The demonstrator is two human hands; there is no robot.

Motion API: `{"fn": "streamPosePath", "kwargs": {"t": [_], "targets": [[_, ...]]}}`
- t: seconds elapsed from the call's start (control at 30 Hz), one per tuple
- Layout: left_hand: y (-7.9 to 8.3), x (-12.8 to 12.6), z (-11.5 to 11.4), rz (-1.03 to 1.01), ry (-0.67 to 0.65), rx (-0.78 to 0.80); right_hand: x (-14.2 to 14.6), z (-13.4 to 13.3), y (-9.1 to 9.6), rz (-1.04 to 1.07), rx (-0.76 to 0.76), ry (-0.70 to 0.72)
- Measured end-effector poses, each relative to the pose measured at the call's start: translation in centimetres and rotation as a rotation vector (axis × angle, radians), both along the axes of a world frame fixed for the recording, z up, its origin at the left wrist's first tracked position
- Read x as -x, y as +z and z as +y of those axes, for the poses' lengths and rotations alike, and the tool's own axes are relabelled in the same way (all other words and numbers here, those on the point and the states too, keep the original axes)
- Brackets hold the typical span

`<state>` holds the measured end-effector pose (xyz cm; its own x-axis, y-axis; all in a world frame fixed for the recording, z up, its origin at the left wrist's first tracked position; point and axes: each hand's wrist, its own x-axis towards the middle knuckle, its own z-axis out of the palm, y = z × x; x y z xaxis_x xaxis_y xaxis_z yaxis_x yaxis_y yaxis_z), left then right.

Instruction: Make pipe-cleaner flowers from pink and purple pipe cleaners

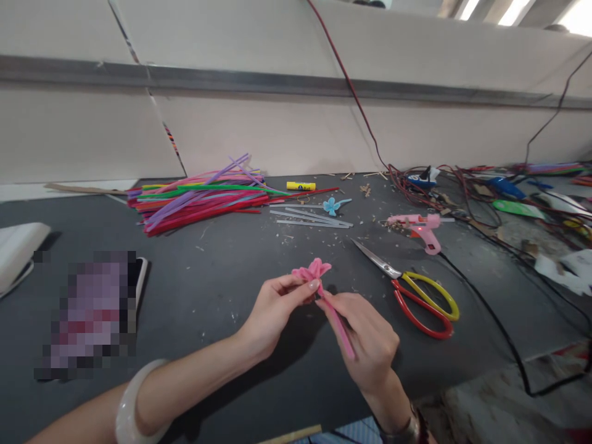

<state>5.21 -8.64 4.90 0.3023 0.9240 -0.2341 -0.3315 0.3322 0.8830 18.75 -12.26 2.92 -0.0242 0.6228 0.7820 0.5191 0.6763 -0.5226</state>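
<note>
A pink pipe-cleaner flower (315,269) with looped petals and a straight stem is held between both hands above the dark table. My left hand (282,308) pinches it just below the petals, thumb on top. Lower down, the fingers of my right hand (363,330) are closed on the stem, which slants down across the palm side. To the right lie scissors (391,271) with one red and one yellow handle, blades toward the back left. Behind the hands rests a small blue pipe-cleaner flower (332,206) beside several translucent glue sticks (314,217).
A bundle of coloured pipe cleaners (198,200) lies at the back left, a yellow tube (300,185) beside it. A pink glue gun (423,229) trails a black cord (499,324) along the right. At left is a phone (92,314). Tangled wires (457,185) fill the back right.
</note>
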Motion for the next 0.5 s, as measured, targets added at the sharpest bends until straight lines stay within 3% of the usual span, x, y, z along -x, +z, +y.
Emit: {"fn": "streamPosePath", "kwargs": {"t": [0.23, 0.4, 0.5], "targets": [[0.1, 0.1, 0.1, -0.048, -0.062, 0.166, -0.2, 0.1, 0.6, -0.029, 0.028, -0.072], [0.2, 0.2, 0.1, -0.064, -0.179, 0.193, -1.0, 0.3, 0.6, 0.067, 0.137, -0.024], [0.2, 0.2, -0.1, -0.051, -0.205, 0.204, -1.3, 0.5, 0.2, 0.081, 0.092, -0.006]]}}
